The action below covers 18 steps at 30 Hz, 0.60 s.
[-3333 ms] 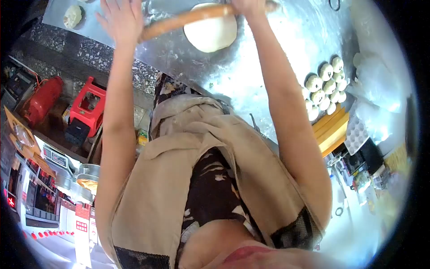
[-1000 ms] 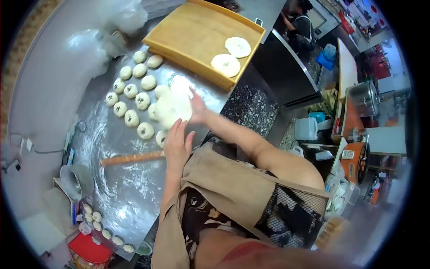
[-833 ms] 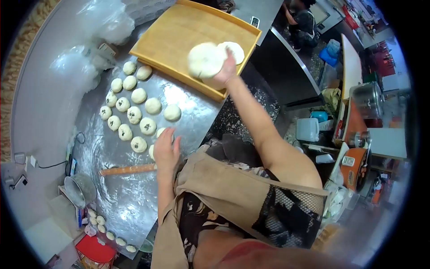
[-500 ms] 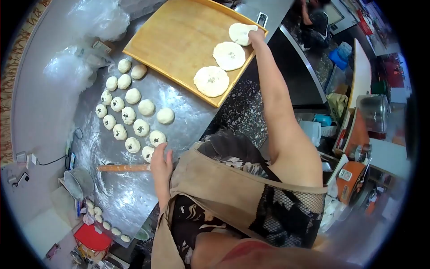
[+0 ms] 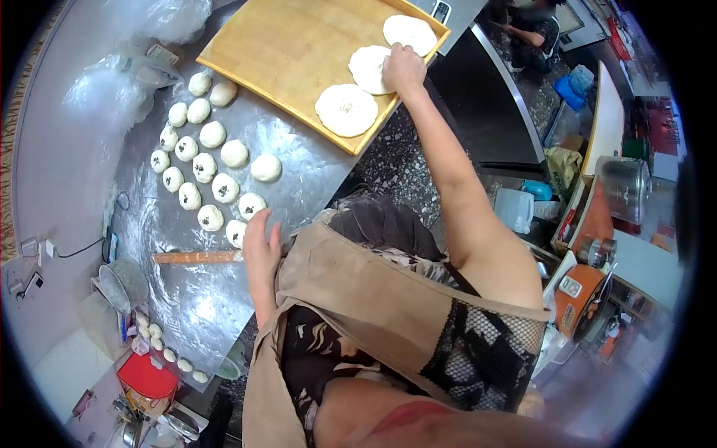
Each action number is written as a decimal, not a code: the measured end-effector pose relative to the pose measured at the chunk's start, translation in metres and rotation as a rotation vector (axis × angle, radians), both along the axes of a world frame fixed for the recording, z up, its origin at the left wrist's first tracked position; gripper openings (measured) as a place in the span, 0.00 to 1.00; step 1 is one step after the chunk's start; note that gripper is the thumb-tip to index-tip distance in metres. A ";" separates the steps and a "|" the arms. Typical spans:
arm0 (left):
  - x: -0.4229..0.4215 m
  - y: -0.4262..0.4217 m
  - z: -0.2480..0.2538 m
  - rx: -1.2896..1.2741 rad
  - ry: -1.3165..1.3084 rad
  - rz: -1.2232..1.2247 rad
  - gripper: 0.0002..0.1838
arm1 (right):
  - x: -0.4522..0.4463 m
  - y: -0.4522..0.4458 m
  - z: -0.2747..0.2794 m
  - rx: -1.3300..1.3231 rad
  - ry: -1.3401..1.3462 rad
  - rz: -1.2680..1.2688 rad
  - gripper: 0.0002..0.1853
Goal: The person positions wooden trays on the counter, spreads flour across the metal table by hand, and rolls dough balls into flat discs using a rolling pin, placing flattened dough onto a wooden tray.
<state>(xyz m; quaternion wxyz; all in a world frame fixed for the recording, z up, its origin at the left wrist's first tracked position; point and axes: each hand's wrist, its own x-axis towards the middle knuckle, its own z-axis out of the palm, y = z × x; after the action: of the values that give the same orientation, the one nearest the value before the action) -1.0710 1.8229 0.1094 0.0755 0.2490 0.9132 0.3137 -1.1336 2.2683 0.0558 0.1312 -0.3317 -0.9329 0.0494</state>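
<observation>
Three flat dough rounds lie along the right side of a wooden tray (image 5: 269, 45): a top one (image 5: 411, 33), a middle one (image 5: 367, 69) and a lower one (image 5: 346, 110). My right hand (image 5: 405, 71) is closed on the right edge of the middle round, fingers curled. Lower down, my left hand (image 5: 261, 254) is open, thumb and fingers apart. It is beside the near end of a wooden rolling pin (image 5: 196, 257) and a dough ball (image 5: 235, 234); any contact with them is hard to judge.
Rows of dough balls (image 5: 204, 167), several with dark specks on top, sit on the floured metal table (image 5: 202, 299). Smaller dough pieces (image 5: 169, 355) line its lower edge. A metal pot (image 5: 123, 286) and plastic bags (image 5: 112, 89) stand left. A person (image 5: 530, 33) is at the upper right.
My right hand has left the top round, which now lies flat, and has come down to the middle round's edge. My left hand stays near the rolling pin. The whole view has shifted slightly.
</observation>
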 end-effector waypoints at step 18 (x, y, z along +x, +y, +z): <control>0.037 -0.075 -0.033 -0.055 -0.079 0.137 0.19 | -0.053 0.008 0.009 0.175 -0.119 0.260 0.27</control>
<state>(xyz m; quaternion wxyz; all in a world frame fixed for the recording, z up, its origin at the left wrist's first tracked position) -1.0343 1.7478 0.0769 0.0967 0.1711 0.9326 0.3027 -1.1864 2.2761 0.0645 0.0964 -0.1979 -0.9748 -0.0351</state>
